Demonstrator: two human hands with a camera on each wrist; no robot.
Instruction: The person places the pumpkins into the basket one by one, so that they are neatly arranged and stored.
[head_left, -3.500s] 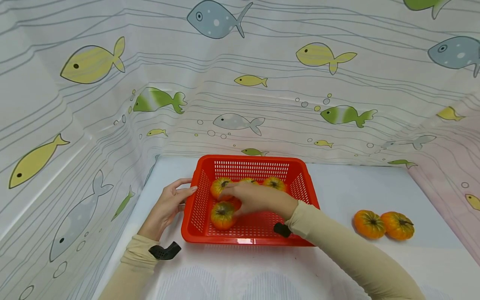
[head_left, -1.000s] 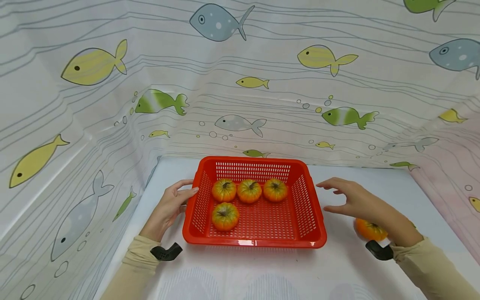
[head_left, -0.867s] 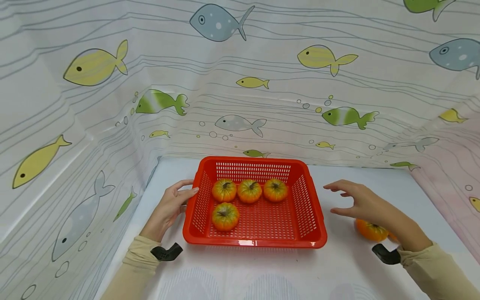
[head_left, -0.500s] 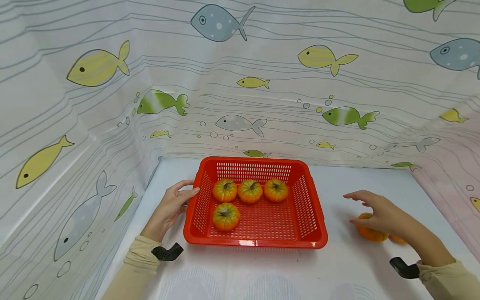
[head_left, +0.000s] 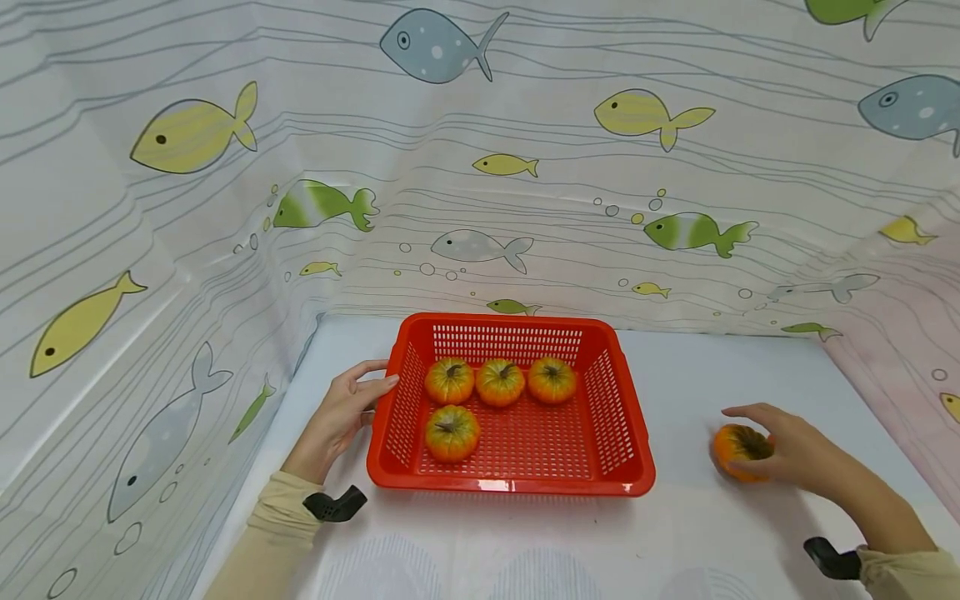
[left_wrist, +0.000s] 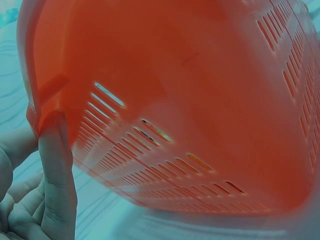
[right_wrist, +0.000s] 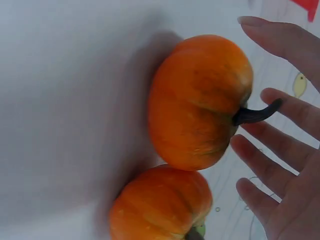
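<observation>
A red plastic basket (head_left: 510,486) stands on the table with several small orange-green pumpkins (head_left: 452,437) inside, three along its back and one at front left. My left hand (head_left: 341,417) pinches the basket's left rim; the left wrist view shows the thumb and fingers (left_wrist: 57,175) at that edge. To the right of the basket, my right hand (head_left: 802,454) hovers over a pumpkin (head_left: 738,450), fingers spread around its upper side. A second pumpkin (right_wrist: 160,207) sits against this pumpkin (right_wrist: 200,102) in the right wrist view; the hand hides it in the head view.
A white table (head_left: 555,542) carries everything. Behind and at both sides rises a white curtain (head_left: 540,200) printed with fish. A black wrist camera (head_left: 335,505) sits on the left wrist and another camera (head_left: 831,558) on the right one.
My right hand has left the basket's inside, moved right past its right rim, and come down over the loose pumpkins. The left hand keeps its place on the basket's rim.
</observation>
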